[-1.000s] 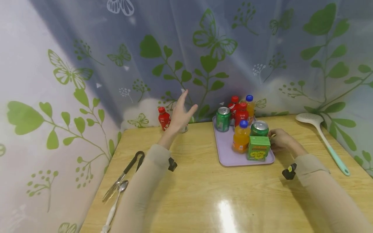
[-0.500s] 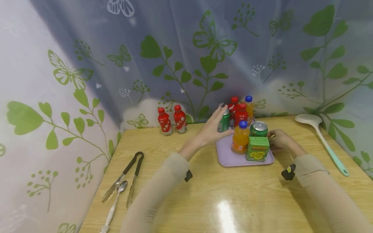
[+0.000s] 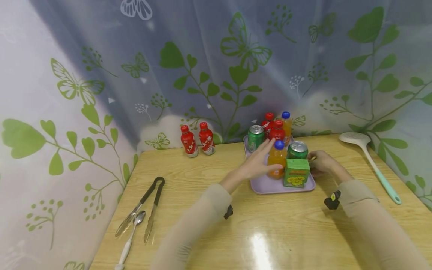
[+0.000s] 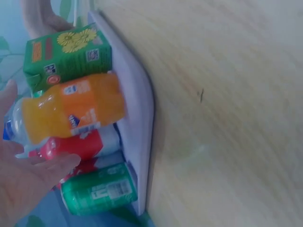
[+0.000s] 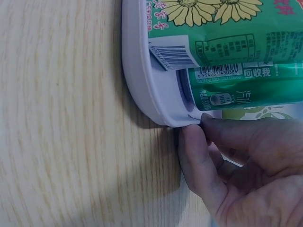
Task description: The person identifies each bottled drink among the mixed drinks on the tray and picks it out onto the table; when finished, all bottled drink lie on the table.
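A lilac tray [image 3: 264, 188] carries several drinks. At its front stand an orange drink bottle [image 3: 276, 159] with a blue cap and a green drink carton [image 3: 297, 173]. Green cans stand behind the carton [image 5: 208, 33] and at the back left [image 3: 255, 138], near two red bottles [image 3: 278, 130] and another orange bottle [image 3: 287, 126]. My left hand [image 3: 254, 165], fingers extended and thumb apart, is beside the front orange bottle and overlaps it. At the tray's right side, my right hand [image 5: 246, 161] pinches the rim between thumb and forefinger, close to the can.
Two red bottles [image 3: 198, 141] stand on the wooden table [image 3: 202, 168] left of the tray. Tongs [image 3: 156, 195] and a spoon [image 3: 128, 242] lie at the left edge. A slotted skimmer [image 3: 369, 155] lies on the right. A patterned curtain [image 3: 209, 45] hangs behind.
My left hand has moved right, from the two red bottles on the table, past the left can, to the front orange bottle. My right hand stays at the tray's right side.
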A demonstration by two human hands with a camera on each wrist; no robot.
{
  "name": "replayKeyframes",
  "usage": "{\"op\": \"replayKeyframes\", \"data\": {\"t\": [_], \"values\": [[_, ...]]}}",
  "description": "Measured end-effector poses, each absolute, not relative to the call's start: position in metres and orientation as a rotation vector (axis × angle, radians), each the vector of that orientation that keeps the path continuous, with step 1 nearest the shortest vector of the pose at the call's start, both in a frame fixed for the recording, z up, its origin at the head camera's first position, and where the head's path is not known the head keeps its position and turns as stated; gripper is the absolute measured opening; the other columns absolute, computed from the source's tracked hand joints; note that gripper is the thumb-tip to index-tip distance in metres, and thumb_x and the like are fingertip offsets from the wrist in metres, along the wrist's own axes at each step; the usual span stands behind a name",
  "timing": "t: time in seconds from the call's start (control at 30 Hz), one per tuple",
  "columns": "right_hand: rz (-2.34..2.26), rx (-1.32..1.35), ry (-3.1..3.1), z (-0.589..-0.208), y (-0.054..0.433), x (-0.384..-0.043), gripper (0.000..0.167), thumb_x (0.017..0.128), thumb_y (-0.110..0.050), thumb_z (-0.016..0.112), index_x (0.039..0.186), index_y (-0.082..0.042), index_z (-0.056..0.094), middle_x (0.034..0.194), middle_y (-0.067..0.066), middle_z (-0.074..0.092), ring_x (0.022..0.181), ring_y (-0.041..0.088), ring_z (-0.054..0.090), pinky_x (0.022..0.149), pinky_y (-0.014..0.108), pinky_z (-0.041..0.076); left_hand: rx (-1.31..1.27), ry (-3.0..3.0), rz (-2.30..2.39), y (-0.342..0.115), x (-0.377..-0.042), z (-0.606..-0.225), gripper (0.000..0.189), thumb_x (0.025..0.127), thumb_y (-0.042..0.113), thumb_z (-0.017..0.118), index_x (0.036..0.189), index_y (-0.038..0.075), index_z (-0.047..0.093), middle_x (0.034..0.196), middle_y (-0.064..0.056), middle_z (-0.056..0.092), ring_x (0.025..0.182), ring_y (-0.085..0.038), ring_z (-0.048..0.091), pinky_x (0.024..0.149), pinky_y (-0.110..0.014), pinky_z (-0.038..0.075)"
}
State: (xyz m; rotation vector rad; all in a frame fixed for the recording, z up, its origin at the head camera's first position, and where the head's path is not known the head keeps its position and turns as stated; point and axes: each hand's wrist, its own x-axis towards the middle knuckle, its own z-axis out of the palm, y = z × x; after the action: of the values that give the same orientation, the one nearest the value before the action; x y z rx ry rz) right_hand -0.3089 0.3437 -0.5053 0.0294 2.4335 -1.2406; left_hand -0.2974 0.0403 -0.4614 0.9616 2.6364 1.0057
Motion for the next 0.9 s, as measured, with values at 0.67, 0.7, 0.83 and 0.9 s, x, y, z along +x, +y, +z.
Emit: {"op": "replayKeyframes", "data": {"t": [0.67,0.7,0.83,0.9], "values": [[-1.253,0.030,2.424,-0.505,0.343,-0.308,0.014,0.103,0.004,0.049,0.116,0.012,0.047,0.098,0.018,0.066,0.078,0.014,0.070,0.073,0.037,0.067,0.851,2.674,1.334,0.052,-0.298,-0.478,0.069,0.099,0.024,0.075,0.161,0.019,0.045,0.163,-0.005,0.052,0.136,-0.027,0.064,0.110,-0.036,0.058],[-1.254,0.032,2.424,-0.505,0.343,-0.308,0.014,0.103,0.004,0.049,0.116,0.011,0.048,0.098,0.018,0.066,0.078,0.013,0.069,0.073,0.037,0.067,0.847,2.664,1.359,0.052,-0.298,-0.478,0.068,0.098,0.022,0.076,0.160,0.018,0.047,0.162,-0.005,0.053,0.135,-0.028,0.065,0.109,-0.037,0.058],[-1.249,0.017,2.432,-0.506,0.343,-0.308,0.013,0.104,0.003,0.048,0.115,0.011,0.048,0.098,0.017,0.066,0.079,0.013,0.070,0.072,0.036,0.067,0.792,2.620,1.454,0.053,-0.297,-0.477,0.067,0.095,0.018,0.079,0.156,0.016,0.052,0.158,-0.007,0.058,0.131,-0.029,0.067,0.104,-0.032,0.060],[-1.255,0.013,2.430,-0.506,0.343,-0.308,0.013,0.105,0.003,0.048,0.114,0.011,0.048,0.097,0.016,0.065,0.079,0.013,0.070,0.072,0.035,0.067,0.759,2.602,1.492,0.053,-0.297,-0.476,0.065,0.094,0.017,0.080,0.154,0.016,0.054,0.155,-0.007,0.060,0.128,-0.029,0.068,0.101,-0.028,0.061]]}}
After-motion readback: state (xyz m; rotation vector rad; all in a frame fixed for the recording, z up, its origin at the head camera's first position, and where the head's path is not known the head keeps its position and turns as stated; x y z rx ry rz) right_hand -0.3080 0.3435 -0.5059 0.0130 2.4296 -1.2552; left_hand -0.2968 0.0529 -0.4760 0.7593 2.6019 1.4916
